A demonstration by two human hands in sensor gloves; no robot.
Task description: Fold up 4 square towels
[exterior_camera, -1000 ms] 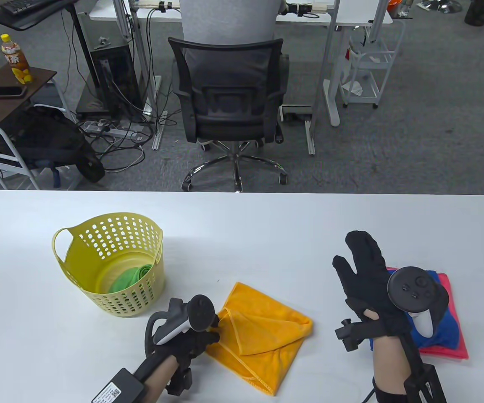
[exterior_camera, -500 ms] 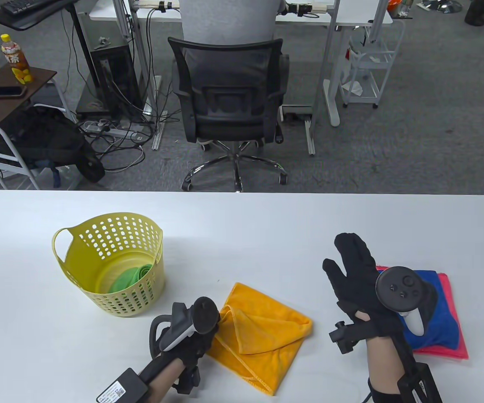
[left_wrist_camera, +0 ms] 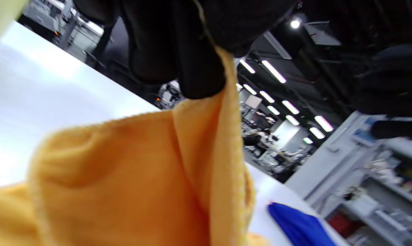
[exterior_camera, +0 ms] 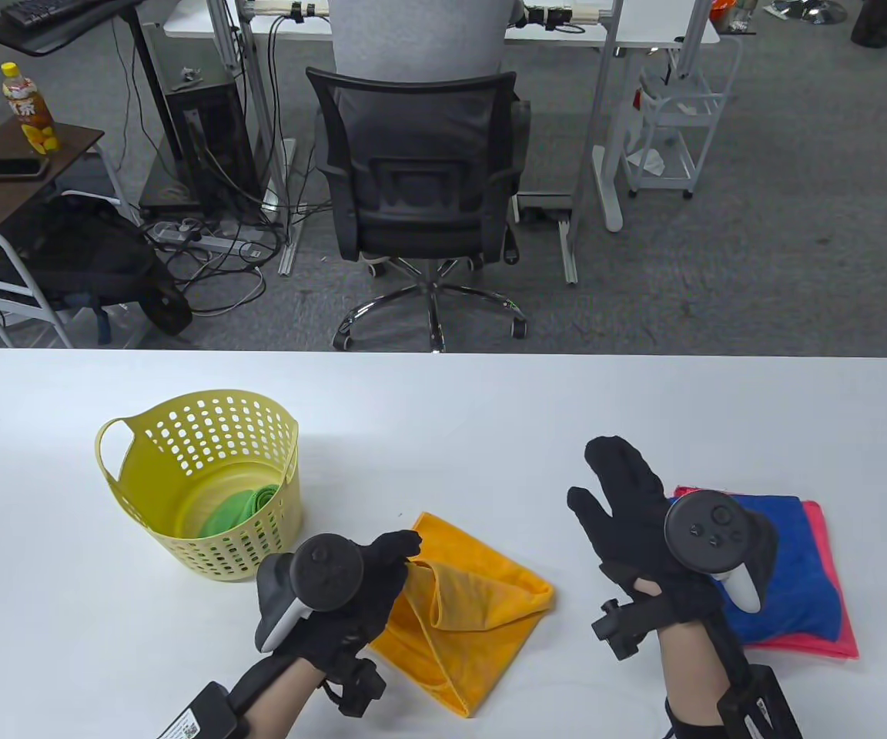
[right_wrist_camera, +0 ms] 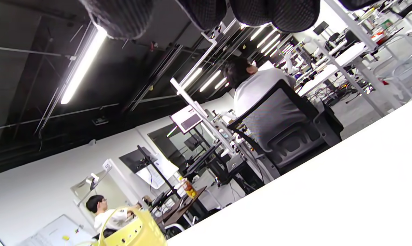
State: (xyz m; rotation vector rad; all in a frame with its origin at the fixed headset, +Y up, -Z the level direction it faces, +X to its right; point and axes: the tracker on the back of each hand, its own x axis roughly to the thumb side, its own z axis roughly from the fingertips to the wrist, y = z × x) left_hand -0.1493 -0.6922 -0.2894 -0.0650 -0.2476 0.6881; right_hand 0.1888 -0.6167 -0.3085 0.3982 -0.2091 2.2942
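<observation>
An orange towel (exterior_camera: 474,608) lies crumpled at the table's front middle. My left hand (exterior_camera: 393,554) pinches its near-left corner and lifts it; the left wrist view shows black fingertips (left_wrist_camera: 199,78) gripping the orange towel (left_wrist_camera: 141,177). My right hand (exterior_camera: 620,493) hovers open and empty, fingers spread, just right of the orange towel and left of a folded blue towel (exterior_camera: 790,570) stacked on a folded pink towel (exterior_camera: 836,608). A green towel (exterior_camera: 239,509) lies inside the yellow basket (exterior_camera: 205,431).
The yellow perforated basket stands at the table's left and shows in the right wrist view (right_wrist_camera: 137,232). The white table (exterior_camera: 443,408) stretches beyond the hands. An office chair (exterior_camera: 420,185) stands past the far edge.
My left hand has turned and lifted the orange towel's corner up and left, dragging the towel slightly leftward. My right hand has drifted left and toward me, still open.
</observation>
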